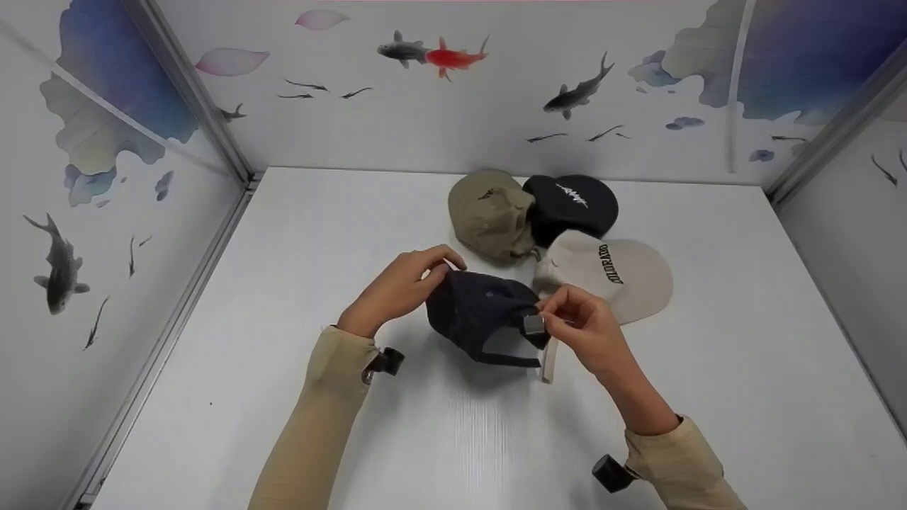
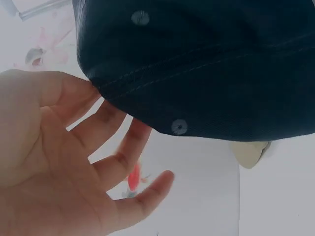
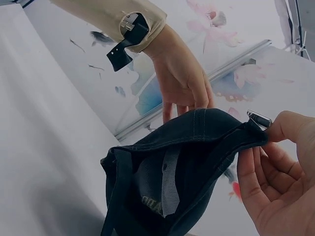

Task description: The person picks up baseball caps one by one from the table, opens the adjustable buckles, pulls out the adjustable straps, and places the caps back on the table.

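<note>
A dark navy baseball cap (image 1: 475,308) is held between both hands, its back opening facing the person. My left hand (image 1: 407,287) grips the cap's left side, thumb and fingertips at its edge in the left wrist view, partly hidden by the fabric. At the cap's right rear, my right hand (image 1: 584,326) pinches the strap end beside a metal buckle (image 3: 259,119). The other strap piece (image 1: 506,360) hangs loose below the opening. In the right wrist view, the cap's inside shows a pale striped tape (image 3: 170,184).
Behind the navy cap lie an olive cap (image 1: 489,216), a black cap (image 1: 577,205) with a white mark, and a cream cap (image 1: 641,276) lettered COLORADO. A beige strap (image 1: 549,361) extends toward the front. Fish-patterned panels (image 1: 482,120) enclose the white table (image 1: 283,241).
</note>
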A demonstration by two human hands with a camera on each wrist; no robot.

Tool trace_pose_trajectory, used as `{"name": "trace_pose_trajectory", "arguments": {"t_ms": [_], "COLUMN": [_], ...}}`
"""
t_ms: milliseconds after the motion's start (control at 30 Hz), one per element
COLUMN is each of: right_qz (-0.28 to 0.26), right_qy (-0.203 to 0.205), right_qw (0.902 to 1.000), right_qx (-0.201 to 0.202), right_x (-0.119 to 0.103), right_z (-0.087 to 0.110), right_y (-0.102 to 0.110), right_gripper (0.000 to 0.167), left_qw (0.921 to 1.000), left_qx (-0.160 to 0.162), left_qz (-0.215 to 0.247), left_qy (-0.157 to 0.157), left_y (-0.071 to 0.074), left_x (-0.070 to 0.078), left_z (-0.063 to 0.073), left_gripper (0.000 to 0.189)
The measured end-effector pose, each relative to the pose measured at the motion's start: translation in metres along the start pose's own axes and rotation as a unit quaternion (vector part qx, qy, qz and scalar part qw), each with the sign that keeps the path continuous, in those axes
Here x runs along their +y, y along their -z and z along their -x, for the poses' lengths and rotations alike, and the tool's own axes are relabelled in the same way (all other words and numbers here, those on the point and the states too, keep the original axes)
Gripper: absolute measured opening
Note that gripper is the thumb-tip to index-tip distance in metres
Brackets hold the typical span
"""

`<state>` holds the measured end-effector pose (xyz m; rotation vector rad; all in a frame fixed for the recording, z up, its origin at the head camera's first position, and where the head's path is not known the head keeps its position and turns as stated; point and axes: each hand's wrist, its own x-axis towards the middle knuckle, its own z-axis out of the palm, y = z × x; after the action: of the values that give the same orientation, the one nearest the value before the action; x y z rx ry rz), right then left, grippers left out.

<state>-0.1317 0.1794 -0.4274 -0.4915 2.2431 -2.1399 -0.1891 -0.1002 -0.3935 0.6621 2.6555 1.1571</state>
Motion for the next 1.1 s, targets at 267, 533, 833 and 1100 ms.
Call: {"name": "trace_pose_trajectory", "arguments": {"t_ms": [267, 533, 833, 1100], "right_qz": [-0.001, -0.016, 0.002, 0.058], "right_qy": [-0.002, 0.002, 0.030, -0.001], "right_qw": [1.0000, 0.9999, 0.9991, 0.9982], "right_qx": [0.008, -0.003, -0.031, -0.013], "right_x": [0.001, 0.003, 0.010, 0.013], "right_z": [0.001, 0.001, -0.002, -0.002], "right_y": [0.002, 0.006, 0.009, 0.009], "right_gripper": [0.007, 0.007, 0.002, 0.007], "left_qw": [0.9965, 0.9921, 0.9971, 0.9942], "left_qx": [-0.075, -0.074, 0.021, 0.095], "left_qz": [0.031, 0.097, 0.063, -0.009], "left_qy": [-0.020, -0.030, -0.037, -0.051], "left_y": [0.004, 0.009, 0.015, 0.014], "left_x": [-0.006, -0.010, -0.003, 0.001], "left_z": [0.004, 0.009, 0.016, 0.023], "left_gripper": [0.023, 0.019, 0.013, 0.010]}}
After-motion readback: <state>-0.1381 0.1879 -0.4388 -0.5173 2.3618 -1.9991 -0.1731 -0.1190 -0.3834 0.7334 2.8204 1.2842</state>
